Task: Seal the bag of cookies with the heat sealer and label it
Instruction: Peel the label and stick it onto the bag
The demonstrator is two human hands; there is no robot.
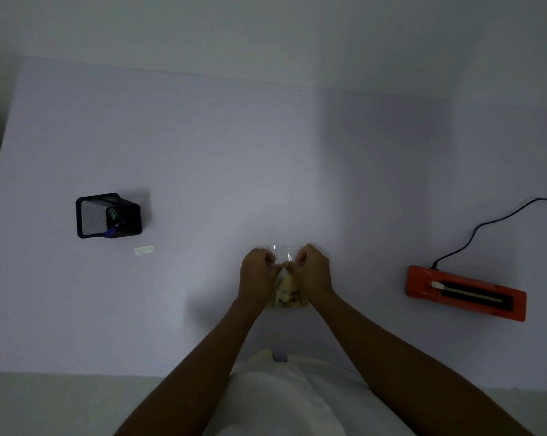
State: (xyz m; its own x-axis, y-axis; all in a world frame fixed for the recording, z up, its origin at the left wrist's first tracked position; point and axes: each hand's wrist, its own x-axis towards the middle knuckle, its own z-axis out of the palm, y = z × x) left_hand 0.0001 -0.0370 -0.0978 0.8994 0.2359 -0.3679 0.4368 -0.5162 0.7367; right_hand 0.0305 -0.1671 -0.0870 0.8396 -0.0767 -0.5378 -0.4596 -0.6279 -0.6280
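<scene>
Dim room, pale table [202, 152], bare wall [265, 33]

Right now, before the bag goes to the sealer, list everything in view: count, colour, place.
bag of cookies: one, clear plastic with pale cookies inside, centre of the table towards the near edge
heat sealer: one, orange with a black strip, on the table to the right, apart from the bag
power cord: one, black, runs from the sealer's far end off the right edge of the picture
label: one, pale, flat on the table to the left, just nearer than the pen holder
pen holder: one, black mesh, left side of the table
table: one, pale
left hand: one, grips the bag's top
right hand: one, grips the bag's top
</scene>
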